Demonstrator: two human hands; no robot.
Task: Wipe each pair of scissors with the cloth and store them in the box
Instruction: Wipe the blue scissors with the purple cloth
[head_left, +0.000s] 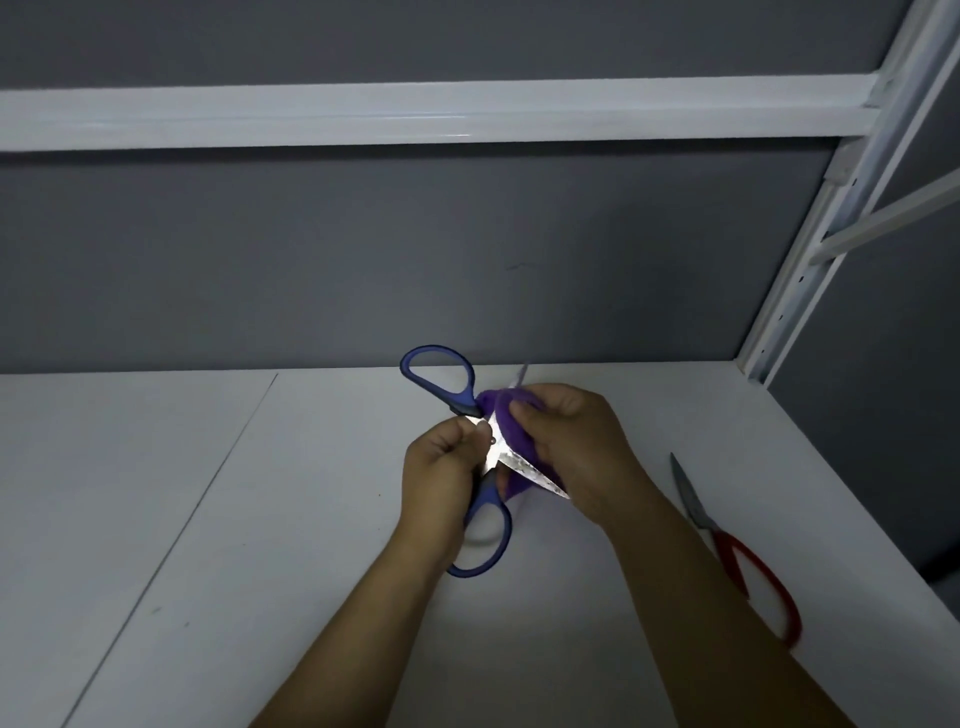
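Blue-handled scissors (519, 467) being held spread open, up off the table (260, 519), probably for baring each blade to the purple cloth (506, 415). Left hand (441, 467) curling closed near the pivot, pinching the metal there and steadying. Right hand (571, 447) gripping the bunched cloth, fingers bent tight, wrapping it round one blade. Red-handled scissors (722, 535) lying closed on the table off to the right, seemingly awaiting wiping. Box not showing anywhere.
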